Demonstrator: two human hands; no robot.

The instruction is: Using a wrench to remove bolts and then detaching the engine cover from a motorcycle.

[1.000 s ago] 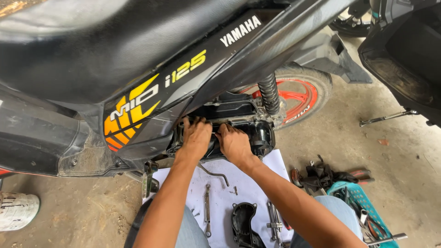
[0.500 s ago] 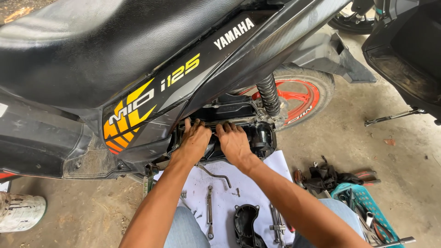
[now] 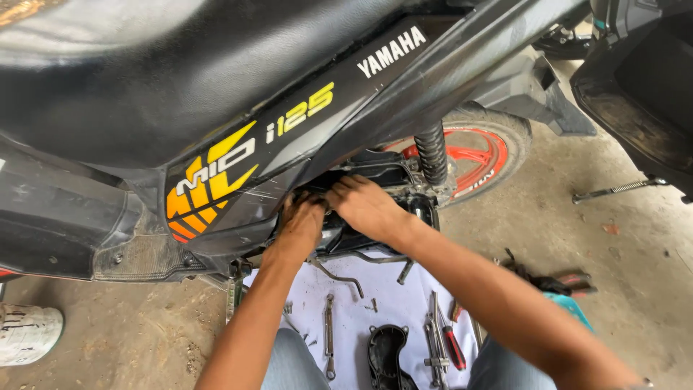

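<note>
- Left hand (image 3: 299,225) is tucked up under the scooter's black side panel (image 3: 289,137), fingers curled and pressed against the engine-side casing (image 3: 375,177). Whether it's actually pinching something in there I can't tell, the fingertips are hidden.
- Right hand (image 3: 364,206) sits just beside it, palm down, fingers bent over the top edge of the same casing, pressing rather than spread.
- The casing is right under the side panel, just ahead of the rear shock spring (image 3: 432,155) and the red-rimmed rear wheel (image 3: 480,155).
- Its long axis looks to run along the bike, front to rear, pointing back toward the wheel, outer face toward the person.
- My take on doing this bit well: keep both hands on opposite ends and work it evenly along that axis, so it doesn't cock sideways and bind. Support it from below with the left.
- Below the casing there's a white cloth (image 3: 390,310) on the concrete floor with wrenches (image 3: 329,336), a red-handled screwdriver (image 3: 453,348) and a black cover piece (image 3: 386,350), all within reach.
</note>
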